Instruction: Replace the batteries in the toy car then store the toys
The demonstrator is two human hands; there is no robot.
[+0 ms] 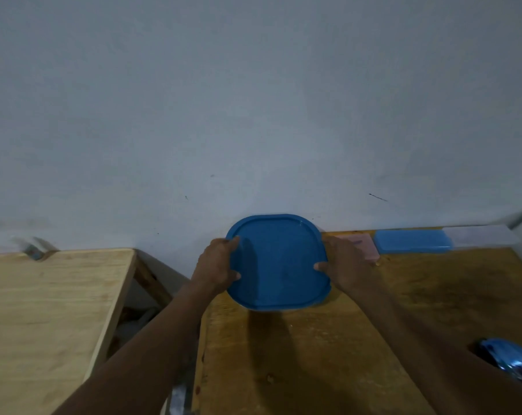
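A blue container with a rounded square lid [279, 262] is at the back of the darker wooden table [313, 348], close to the wall. My left hand [216, 265] grips its left edge, thumb on the lid. On the opposite edge my right hand [345, 265] holds it the same way. What is inside is hidden under the lid. A shiny blue toy car [506, 359] lies at the right edge of the view, partly behind my right forearm.
A pink flat box [366, 245], a blue flat case [414, 241] and a pale long box [481, 235] line the wall on the right. A lighter wooden table [50, 310] stands to the left, with a gap between the two tables.
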